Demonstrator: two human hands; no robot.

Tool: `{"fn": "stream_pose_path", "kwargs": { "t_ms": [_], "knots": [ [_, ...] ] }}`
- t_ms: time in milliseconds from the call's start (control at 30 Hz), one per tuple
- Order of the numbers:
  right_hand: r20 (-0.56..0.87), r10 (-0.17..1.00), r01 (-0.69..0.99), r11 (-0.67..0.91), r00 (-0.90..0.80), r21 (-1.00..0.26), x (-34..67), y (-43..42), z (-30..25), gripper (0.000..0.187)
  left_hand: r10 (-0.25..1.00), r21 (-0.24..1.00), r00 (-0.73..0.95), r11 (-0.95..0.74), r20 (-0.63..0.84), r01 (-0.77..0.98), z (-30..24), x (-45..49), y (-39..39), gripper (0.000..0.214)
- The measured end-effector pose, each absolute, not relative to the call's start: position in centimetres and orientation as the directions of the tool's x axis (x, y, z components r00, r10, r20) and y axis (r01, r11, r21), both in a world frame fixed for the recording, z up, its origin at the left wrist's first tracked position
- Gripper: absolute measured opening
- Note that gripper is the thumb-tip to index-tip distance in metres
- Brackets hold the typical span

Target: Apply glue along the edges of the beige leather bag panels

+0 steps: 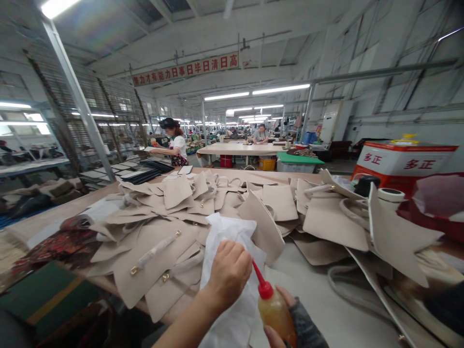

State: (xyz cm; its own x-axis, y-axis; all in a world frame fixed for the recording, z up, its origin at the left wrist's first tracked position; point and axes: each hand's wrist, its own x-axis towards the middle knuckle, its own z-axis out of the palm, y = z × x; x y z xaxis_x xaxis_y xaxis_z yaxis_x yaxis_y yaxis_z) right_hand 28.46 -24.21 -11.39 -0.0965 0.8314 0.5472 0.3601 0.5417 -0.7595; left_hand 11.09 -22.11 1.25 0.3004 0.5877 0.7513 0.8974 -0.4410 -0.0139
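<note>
My right hand [279, 333], in a dark grey sleeve, is wrapped around a squeeze bottle [276, 316] of amber liquid. The bottle has a red cap and a thin red nozzle that points up and to the left. At the nozzle's tip is my left hand [231, 270], its fingers curled closed; what they hold, if anything, is hidden. White thin sheet material [232, 229] lies crumpled beneath and around my left hand. Just beyond it leans a beige bag panel [261, 227].
Many beige panels with handles [154, 256] and gold-coloured fittings cover the worktable [72, 212]. A red and white box [402, 162] stands at the right, near a dark round container [367, 184]. Another person [177, 145] works at the back left.
</note>
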Motion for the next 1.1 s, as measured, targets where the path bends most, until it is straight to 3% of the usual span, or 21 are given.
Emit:
{"fn": "stream_pose_path", "kwargs": {
  "t_ms": [100,200,333,500,633,733,833,933,1033,1100],
  "knots": [
    [0.558,0.824,0.498,0.526,-0.098,-0.69,29.1,-23.9,-12.2,0.063,0.595,-0.2,0.391,-0.363,0.702,0.91,0.2,11.2,-21.9,0.023],
    [0.532,0.834,0.582,0.506,-0.145,-0.636,29.6,-23.5,-12.4,0.058,0.609,-0.2,0.422,-0.399,0.672,0.895,-0.9,12.2,-22.4,0.023],
    [0.574,0.813,0.537,0.531,-0.103,-0.656,29.1,-23.0,-12.0,0.057,0.63,0.059,0.374,-0.556,0.681,0.829,-0.9,13.4,-23.5,0.022],
    [0.446,0.895,0.275,0.429,-0.004,-0.86,28.8,-22.9,-11.4,0.053,0.795,0.626,-0.099,-0.388,0.598,0.676,0.8,11.0,-23.3,0.029],
    [0.296,0.95,0.026,0.3,-0.1,-0.954,28.8,-23.8,-10.6,0.044,0.869,0.811,-0.185,-0.325,0.459,0.486,0.6,10.2,-22.5,0.028],
    [0.282,0.947,-0.072,0.274,-0.153,-0.959,28.5,-24.5,-9.8,0.043,0.911,0.882,-0.188,-0.275,0.366,0.382,0.0,11.3,-22.3,0.026],
    [0.306,0.939,-0.04,0.303,-0.16,-0.952,28.3,-24.8,-9.4,0.043,0.912,0.891,-0.186,-0.283,0.364,0.357,0.0,12.3,-22.3,0.021],
    [0.363,0.923,0.05,0.371,-0.125,-0.927,28.0,-24.6,-9.8,0.044,0.866,0.832,-0.181,-0.359,0.466,0.424,0.2,12.5,-22.5,0.018],
    [0.463,0.884,0.191,0.465,-0.058,-0.864,27.7,-24.2,-10.9,0.052,0.793,0.685,-0.103,-0.443,0.6,0.578,0.2,12.1,-22.6,0.019],
    [0.55,0.834,0.291,0.536,-0.038,-0.793,27.6,-23.8,-11.6,0.058,0.723,0.515,0.0,-0.491,0.691,0.703,0.1,11.7,-22.5,0.02]
  ]
}}
